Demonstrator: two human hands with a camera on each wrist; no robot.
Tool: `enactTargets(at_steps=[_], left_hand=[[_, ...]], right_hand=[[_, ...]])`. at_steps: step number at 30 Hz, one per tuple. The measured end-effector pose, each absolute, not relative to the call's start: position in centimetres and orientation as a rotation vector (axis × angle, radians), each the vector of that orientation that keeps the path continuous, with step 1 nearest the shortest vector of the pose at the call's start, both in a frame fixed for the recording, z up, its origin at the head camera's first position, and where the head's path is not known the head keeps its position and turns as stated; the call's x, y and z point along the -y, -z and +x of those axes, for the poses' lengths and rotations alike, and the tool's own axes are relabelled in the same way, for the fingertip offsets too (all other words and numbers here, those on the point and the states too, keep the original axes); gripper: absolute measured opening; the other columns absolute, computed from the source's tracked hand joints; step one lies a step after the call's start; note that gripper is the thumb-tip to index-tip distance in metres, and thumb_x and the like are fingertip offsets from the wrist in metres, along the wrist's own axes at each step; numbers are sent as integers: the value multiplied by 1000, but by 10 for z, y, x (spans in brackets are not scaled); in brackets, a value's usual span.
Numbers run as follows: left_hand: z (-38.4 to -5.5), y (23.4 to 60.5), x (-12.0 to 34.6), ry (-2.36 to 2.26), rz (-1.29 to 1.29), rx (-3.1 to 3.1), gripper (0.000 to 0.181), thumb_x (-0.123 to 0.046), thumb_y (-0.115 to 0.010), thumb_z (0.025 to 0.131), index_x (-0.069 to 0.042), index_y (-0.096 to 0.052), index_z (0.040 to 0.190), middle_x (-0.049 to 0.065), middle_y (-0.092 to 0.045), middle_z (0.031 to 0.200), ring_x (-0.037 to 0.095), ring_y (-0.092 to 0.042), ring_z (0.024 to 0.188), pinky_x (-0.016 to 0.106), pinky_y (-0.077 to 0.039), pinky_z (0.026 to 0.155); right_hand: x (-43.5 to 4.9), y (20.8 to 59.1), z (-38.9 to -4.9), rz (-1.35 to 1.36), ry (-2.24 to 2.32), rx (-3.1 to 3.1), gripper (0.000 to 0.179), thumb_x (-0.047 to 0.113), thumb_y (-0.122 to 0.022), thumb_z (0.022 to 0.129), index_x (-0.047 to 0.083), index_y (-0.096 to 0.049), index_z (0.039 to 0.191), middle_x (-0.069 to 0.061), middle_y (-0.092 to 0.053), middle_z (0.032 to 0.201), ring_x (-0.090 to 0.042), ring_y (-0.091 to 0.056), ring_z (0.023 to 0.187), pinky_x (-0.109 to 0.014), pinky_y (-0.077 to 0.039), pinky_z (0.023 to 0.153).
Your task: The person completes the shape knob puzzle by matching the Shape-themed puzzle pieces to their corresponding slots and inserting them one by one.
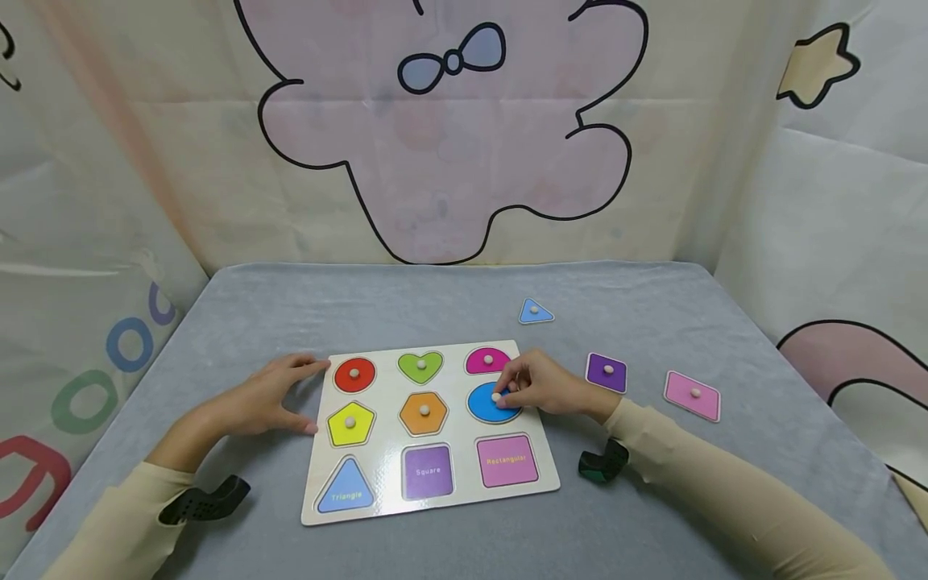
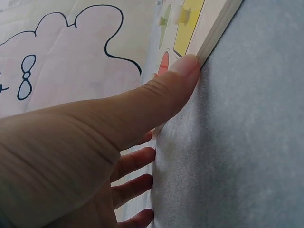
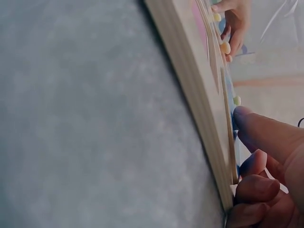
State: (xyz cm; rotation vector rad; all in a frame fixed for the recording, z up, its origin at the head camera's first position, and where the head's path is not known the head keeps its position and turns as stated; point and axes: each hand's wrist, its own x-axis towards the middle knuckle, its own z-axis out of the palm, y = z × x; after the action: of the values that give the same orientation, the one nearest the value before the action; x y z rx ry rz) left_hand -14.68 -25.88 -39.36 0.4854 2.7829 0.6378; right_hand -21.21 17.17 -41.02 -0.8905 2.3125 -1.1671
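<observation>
A white puzzle board (image 1: 387,419) lies on the table with knobbed shapes in it. My right hand (image 1: 547,388) is at the board's right side, thumb and fingers pinching the knob of a blue oval piece (image 1: 484,407), which sits at its oval slot; whether it is fully seated I cannot tell. Along the left edge, my left hand (image 1: 264,399) touches the board with thumb and fingers spread, the thumb (image 2: 183,71) resting on the rim. The triangle (image 1: 345,491), square (image 1: 426,459) and rectangle (image 1: 500,475) slots hold no pieces.
Beyond the board lies a blue triangle piece (image 1: 536,312). To the right are a purple square piece (image 1: 606,373) and a pink rectangle piece (image 1: 692,395). A grey cloth covers the table (image 1: 348,302), with printed curtains behind and at both sides.
</observation>
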Motion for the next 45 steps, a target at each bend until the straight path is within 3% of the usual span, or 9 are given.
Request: enactTargets(at_steps=[15, 27, 36, 45], left_hand=[[-146, 394, 259, -650, 492, -2784, 101, -44, -89, 72, -6, -42, 153, 28, -39, 152, 48, -37, 136, 72, -38, 106], [-146, 394, 258, -632, 479, -2790, 102, -45, -89, 71, -7, -42, 153, 28, -39, 152, 49, -38, 135, 72, -39, 105], [-146, 393, 258, -641, 483, -2779, 103, -45, -89, 72, -6, -41, 154, 29, -39, 152, 49, -37, 135, 71, -38, 106], [-147, 394, 258, -632, 476, -2778, 104, -45, -89, 71, -6, -41, 154, 28, -39, 152, 49, -38, 135, 71, -39, 106]], right_hand=[[-170, 408, -209, -892, 1111, -2336, 8, 12, -79, 87, 5, -77, 91, 3, -52, 70, -8, -48, 66, -16, -38, 56], [-172, 405, -211, -874, 1102, -2353, 16, 17, -79, 89, 6, -76, 100, 0, -56, 78, -13, -50, 69, -18, -41, 58], [-182, 396, -222, -812, 1122, -2433, 20, 19, -76, 91, 5, -75, 105, -4, -62, 85, -18, -53, 75, -21, -46, 63], [-196, 393, -240, -789, 1174, -2539, 18, 12, -74, 91, 0, -75, 105, -11, -70, 94, -17, -52, 71, -22, -44, 64]])
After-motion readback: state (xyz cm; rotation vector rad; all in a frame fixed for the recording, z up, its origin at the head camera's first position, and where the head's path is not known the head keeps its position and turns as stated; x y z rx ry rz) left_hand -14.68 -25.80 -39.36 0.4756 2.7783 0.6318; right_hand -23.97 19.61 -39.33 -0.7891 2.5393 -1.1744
